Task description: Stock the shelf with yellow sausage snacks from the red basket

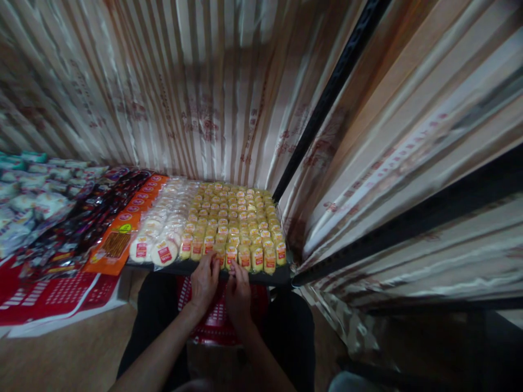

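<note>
My left grip (205, 280) and right grip (239, 296), closure unclear, face likely light, crushable yellow packets (231, 253) at twelve o'clock; pinch edges.

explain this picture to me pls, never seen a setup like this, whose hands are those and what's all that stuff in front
There is no machine here: the bare left hand and right hand belong to the person wearing the camera. It sits on their head, looking forward and down, so their forearms rise from the bottom edge.

In front is a dark shelf with rows of small yellow packets. To their left come round white packs, an orange pack and dark shiny packs. Behind hangs a patterned curtain.

Both hands are at the front row of yellow packets, fingers bent. The picture is too dim and small to tell whether either actually grips one.
</note>
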### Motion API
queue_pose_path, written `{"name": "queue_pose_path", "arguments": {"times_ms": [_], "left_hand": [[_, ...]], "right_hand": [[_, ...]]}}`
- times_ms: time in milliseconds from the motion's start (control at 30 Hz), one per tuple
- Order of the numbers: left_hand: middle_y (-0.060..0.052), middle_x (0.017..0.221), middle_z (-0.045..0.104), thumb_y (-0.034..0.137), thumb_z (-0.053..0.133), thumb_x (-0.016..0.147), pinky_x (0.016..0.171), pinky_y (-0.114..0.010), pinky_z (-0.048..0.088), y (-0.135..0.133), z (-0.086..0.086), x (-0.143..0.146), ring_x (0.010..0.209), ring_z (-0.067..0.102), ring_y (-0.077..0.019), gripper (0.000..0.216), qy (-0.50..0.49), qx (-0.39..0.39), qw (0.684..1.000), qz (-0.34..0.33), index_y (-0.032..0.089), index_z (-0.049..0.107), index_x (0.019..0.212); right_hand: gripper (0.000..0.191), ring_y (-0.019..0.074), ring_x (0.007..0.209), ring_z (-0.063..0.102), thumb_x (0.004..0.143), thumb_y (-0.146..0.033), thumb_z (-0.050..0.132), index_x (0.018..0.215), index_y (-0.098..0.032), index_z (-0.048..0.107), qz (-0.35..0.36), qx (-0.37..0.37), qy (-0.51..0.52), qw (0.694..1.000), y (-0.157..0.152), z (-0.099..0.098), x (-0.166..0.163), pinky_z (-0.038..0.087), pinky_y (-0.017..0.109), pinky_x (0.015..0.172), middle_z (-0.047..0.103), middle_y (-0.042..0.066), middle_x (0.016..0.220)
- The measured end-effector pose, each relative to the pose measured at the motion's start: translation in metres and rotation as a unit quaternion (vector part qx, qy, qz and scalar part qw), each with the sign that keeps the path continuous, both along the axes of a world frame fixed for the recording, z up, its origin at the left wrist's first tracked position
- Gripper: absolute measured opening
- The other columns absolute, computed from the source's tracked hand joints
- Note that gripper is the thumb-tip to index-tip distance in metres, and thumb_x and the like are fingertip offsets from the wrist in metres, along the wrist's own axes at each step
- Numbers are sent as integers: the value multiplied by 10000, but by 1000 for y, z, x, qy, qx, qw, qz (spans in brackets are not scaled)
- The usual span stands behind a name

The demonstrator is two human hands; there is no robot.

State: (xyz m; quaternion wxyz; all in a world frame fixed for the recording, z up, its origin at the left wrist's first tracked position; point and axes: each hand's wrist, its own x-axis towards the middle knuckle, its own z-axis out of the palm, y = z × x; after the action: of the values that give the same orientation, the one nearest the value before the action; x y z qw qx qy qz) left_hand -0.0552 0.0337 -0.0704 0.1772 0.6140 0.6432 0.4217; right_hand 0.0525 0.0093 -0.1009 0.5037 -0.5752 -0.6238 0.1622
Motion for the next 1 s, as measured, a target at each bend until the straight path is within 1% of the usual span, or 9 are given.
{"name": "queue_pose_path", "arguments": {"times_ms": [133, 267, 533, 667, 733, 800, 900, 933, 1000], "left_hand": [[-82, 961, 667, 261, 408, 869, 806, -300, 479, -1, 1, 2, 899, 628, -199, 238, 13, 2, 1000, -17, 195, 604, 989], [-83, 968, 665, 270, 400, 883, 812, -288, 482, -2, -2, 1, 907, 627, -191, 244, 32, 12, 999, -23, 195, 600, 1001], [-88, 1065, 636, 235, 372, 902, 821, -281, 492, -16, -9, 3, 967, 614, -174, 306, 53, 58, 996, -47, 175, 515, 1165], [-75, 934, 638, 220, 357, 896, 793, -264, 488, -33, -11, 3, 887, 618, -161, 267, 44, 49, 994, -86, 170, 557, 1065], [-67, 891, 636, 225, 344, 897, 802, -267, 479, -45, -16, 3, 871, 613, -160, 259, 45, 17, 992, -119, 179, 586, 980], [-64, 888, 638, 218, 328, 898, 802, -264, 472, -58, -25, 3, 869, 608, -159, 278, 47, -48, 983, -169, 185, 599, 949], [-68, 951, 645, 170, 346, 872, 814, -266, 458, -69, -45, 3, 904, 604, -167, 290, 52, -188, 950, -245, 190, 609, 991], [-74, 991, 645, 143, 360, 853, 837, -276, 448, -70, -54, 3, 940, 600, -176, 300, 52, -238, 936, -256, 188, 611, 1012], [-101, 1070, 633, 90, 378, 813, 884, -317, 423, -68, -70, 3, 1012, 584, -210, 342, 41, -328, 909, -255, 165, 610, 1053]], "right_hand": [[389, 170, 927, 581, 910, -263, 283, 1176, -151, 543, 0, -9, 6, 1000, 1, 2, -2, 486, 344, 841, 580, 145, 1097], [396, 171, 938, 584, 910, -274, 284, 1175, -142, 548, 2, -17, 15, 1000, 0, 1, 0, 482, 342, 848, 587, 146, 1107], [378, 157, 893, 602, 895, -261, 295, 1134, -177, 576, 29, -22, 79, 996, -7, 4, 6, 491, 314, 817, 615, 106, 1080], [333, 152, 849, 600, 881, -258, 320, 1010, -173, 615, 24, -21, 95, 995, -15, 8, 13, 488, 286, 779, 630, 87, 964], [292, 152, 830, 600, 870, -248, 348, 921, -189, 629, 20, -32, 90, 995, -21, 3, 18, 480, 280, 775, 641, 65, 888], [265, 155, 832, 602, 850, -228, 372, 845, -203, 636, 14, -63, 76, 995, -30, -8, 23, 470, 282, 793, 653, 49, 841], [263, 170, 869, 614, 802, -176, 386, 836, -196, 646, -4, -179, 43, 983, -41, -33, 28, 462, 300, 836, 671, 62, 878], [270, 177, 893, 615, 796, -161, 387, 855, -193, 649, -12, -226, 31, 974, -44, -41, 29, 458, 309, 855, 673, 68, 903], [264, 195, 916, 617, 806, -154, 403, 889, -185, 652, -19, -280, 15, 960, -43, -55, 31, 460, 332, 864, 671, 85, 923]]}}
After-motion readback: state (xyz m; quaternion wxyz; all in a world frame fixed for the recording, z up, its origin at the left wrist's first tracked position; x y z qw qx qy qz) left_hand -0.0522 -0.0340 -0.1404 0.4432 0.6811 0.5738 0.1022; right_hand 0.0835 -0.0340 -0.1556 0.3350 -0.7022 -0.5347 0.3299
